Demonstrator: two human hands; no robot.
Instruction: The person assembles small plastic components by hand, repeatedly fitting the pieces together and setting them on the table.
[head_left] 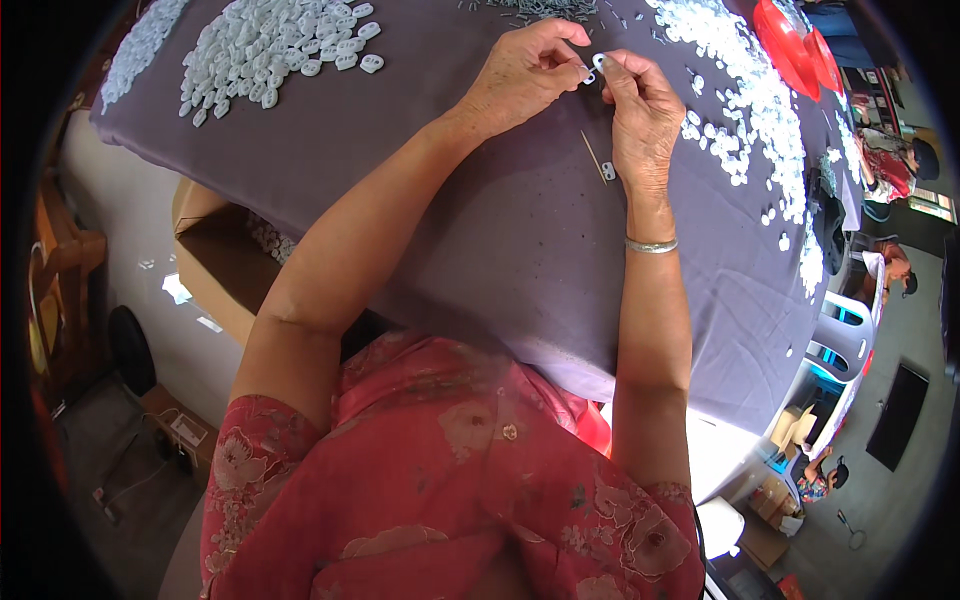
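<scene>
Head view: both hands' fingers (pixel 583 72) pinch shut on one small white plastic piece (pixel 598 62).

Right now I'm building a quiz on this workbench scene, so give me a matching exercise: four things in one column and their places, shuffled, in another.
Things:
1. small white piece
2. thin wooden stick
3. red bowl
4. cardboard box

Places:
A. below the table's left edge
B. far right of the grey cloth
C. pinched between the left hand and right hand
D. lying on the cloth beside the right hand

Pairs: 1-C, 2-D, 3-B, 4-A
</scene>
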